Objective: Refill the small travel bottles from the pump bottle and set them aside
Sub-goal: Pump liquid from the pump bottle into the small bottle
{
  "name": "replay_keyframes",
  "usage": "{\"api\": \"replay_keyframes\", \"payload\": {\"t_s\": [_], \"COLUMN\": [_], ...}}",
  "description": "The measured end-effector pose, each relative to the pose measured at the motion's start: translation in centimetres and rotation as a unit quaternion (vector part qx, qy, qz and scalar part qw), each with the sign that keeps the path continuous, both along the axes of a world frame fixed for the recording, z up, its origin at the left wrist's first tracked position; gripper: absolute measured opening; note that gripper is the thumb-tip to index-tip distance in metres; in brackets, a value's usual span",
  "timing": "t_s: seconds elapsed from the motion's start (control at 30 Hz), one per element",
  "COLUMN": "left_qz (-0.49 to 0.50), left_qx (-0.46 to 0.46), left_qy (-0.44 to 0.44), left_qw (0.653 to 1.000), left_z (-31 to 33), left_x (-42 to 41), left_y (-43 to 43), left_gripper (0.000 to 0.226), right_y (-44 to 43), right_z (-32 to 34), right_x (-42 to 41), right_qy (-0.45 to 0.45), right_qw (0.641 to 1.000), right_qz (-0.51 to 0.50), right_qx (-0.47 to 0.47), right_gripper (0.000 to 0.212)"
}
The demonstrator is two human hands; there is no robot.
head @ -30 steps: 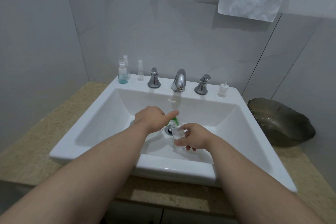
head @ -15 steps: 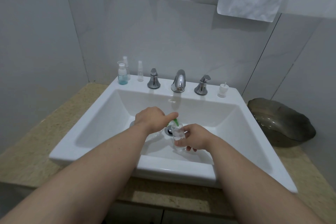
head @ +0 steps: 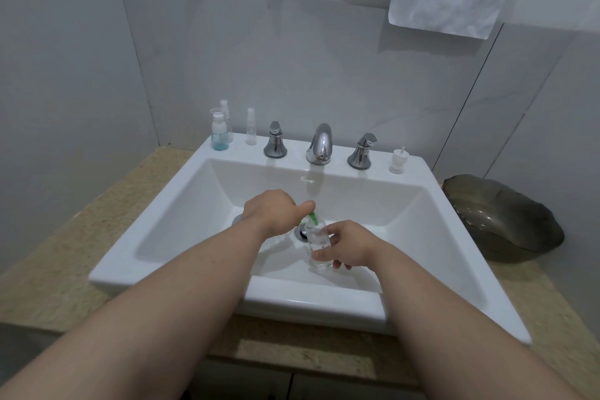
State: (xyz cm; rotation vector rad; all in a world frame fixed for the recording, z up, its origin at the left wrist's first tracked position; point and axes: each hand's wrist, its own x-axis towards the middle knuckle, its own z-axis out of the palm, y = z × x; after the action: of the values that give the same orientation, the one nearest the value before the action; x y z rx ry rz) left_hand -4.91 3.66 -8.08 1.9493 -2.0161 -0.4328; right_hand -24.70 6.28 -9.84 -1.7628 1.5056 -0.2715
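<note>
Over the basin of the white sink (head: 168, 214), my left hand (head: 272, 213) grips the top of the pump bottle (head: 276, 241). Most of that bottle is hidden under the hand; only a bit of white body and its green nozzle (head: 313, 220) show. The nozzle points down into the mouth of a small clear travel bottle (head: 316, 242), which my right hand (head: 349, 245) holds upright, fingers round it. Some clear liquid shows inside. On the back left ledge stand a travel bottle with blue liquid (head: 219, 136) and two thin clear spray bottles (head: 251, 128).
A chrome faucet (head: 319, 144) with two handles sits at the back of the sink. A small white cap piece (head: 397, 161) stands on the right ledge. A dark leaf-shaped dish (head: 500, 217) lies on the speckled counter (head: 65, 256) at the right. Paper sheets hang on the wall.
</note>
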Motion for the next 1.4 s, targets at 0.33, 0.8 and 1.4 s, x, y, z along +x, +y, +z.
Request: {"api": "replay_keyframes", "payload": {"t_s": [0.33,0.8,1.4], "left_qz": [-0.005,-0.01,-0.005], "left_qx": [0.001,-0.003,-0.008], "left_qy": [0.006,0.004,-0.004], "left_qw": [1.0,1.0,1.0], "left_z": [0.38,-0.19,-0.14], "left_x": [-0.01,0.33,0.02], "left_y": [0.1,0.26,-0.16], "left_gripper": [0.051,0.085,0.065], "right_y": [-0.13,-0.03,0.09], "right_z": [-0.05,0.0,0.07], "right_x": [0.0,-0.07,0.02], "right_qy": [0.005,0.002,0.005], "right_qw": [1.0,1.0,1.0], "right_qz": [0.001,-0.007,-0.007], "right_qx": [-0.007,0.002,-0.001], "right_gripper": [0.051,0.057,0.058]}}
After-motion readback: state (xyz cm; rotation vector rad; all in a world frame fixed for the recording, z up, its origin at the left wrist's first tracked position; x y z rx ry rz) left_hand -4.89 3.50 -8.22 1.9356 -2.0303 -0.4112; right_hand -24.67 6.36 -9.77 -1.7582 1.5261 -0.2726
